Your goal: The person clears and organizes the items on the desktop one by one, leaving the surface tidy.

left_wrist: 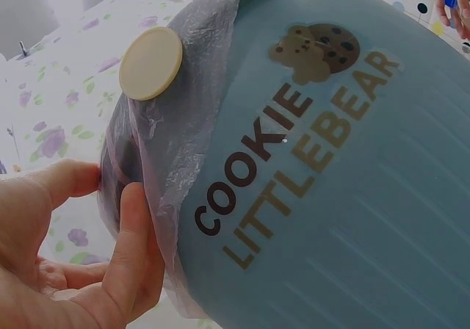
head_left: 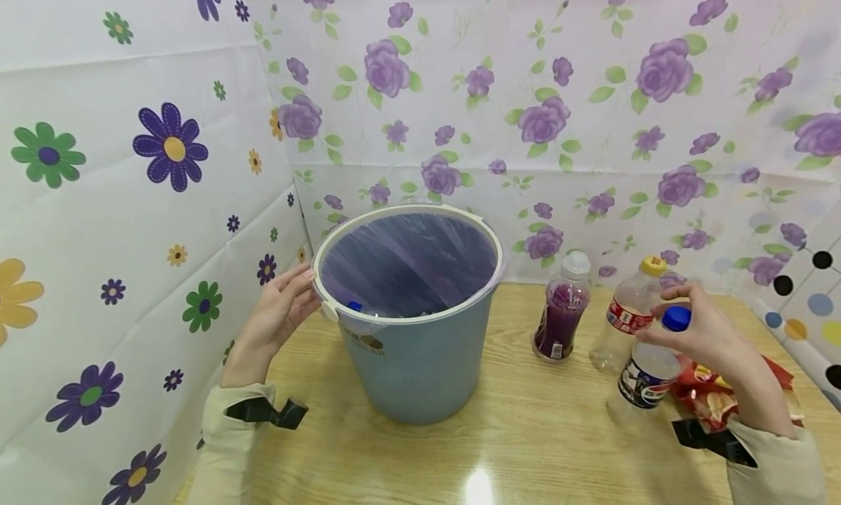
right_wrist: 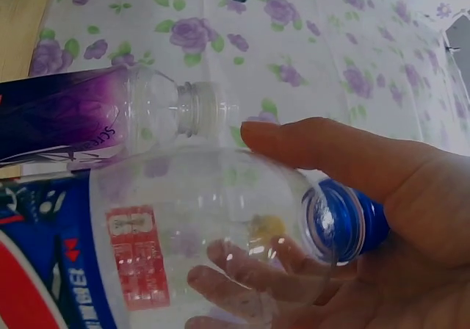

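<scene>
Stretching back to the curtain [head_left: 460, 125], the table [head_left: 525, 446] leaves room right of the bin [head_left: 427, 381] and before it. Fingers loosely bent, holding nothing, the left hand [head_left: 279, 311] touches the bin's left rim. The right hand [head_left: 712, 341], thumb and fingers well apart, surrounds the top of the blue-capped bottle [head_left: 647, 381]; contact is unclear. Just behind stands the yellow-capped bottle [head_left: 627, 311], near the table's back edge.
</scene>
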`<state>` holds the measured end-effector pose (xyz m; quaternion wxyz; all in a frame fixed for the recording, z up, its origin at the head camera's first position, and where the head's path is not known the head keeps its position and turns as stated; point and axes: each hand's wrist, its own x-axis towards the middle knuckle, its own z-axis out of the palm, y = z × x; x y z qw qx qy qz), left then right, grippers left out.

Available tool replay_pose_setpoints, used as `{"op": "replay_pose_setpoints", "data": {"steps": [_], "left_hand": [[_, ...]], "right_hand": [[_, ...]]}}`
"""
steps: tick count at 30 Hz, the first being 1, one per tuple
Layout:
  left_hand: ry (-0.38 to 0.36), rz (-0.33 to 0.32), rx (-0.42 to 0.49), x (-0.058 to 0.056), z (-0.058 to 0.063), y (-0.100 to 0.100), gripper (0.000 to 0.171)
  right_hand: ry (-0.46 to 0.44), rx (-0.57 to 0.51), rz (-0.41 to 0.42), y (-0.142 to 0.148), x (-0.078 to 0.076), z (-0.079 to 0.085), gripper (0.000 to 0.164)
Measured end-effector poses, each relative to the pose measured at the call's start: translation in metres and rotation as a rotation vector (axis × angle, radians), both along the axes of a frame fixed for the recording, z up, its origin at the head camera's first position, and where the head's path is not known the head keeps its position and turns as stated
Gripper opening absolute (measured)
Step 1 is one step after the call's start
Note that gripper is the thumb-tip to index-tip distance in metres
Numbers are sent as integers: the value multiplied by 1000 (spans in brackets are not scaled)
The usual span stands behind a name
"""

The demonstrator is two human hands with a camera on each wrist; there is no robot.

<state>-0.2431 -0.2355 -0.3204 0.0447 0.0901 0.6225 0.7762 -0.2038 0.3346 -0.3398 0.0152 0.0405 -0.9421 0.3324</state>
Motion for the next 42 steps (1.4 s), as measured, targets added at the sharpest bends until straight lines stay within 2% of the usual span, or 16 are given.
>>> {"op": "replay_pose_setpoints", "data": {"steps": [4,9,13,18,23,30,35,42], "left_hand": [[-16,2,6,0,0,0,63],[-21,3,7,0,-1,0,63],[-9,1,3,-1,-1,0,62],[6,3,-14,-1,-1,0,62],[-5,1,-3,-1,-1,0,62],[-13,-2,15,0,-1,0,63],[7,-4,4,1,0,0,62],[24,-6,-13,1,0,0,61]], "right_hand": [[6,10,8,3,1,-3,74],[-19,-33,31,8,0,-7,65],[-43,-21,88,13,0,-10,60],[-132,-25,137,15,2,-12,68],[-152,-22,135,15,4,-12,66],[-79,-24,139,11,6,-11,53],[-7,-14,129,9,6,-8,50],[26,-10,100,9,5,-10,48]]}}
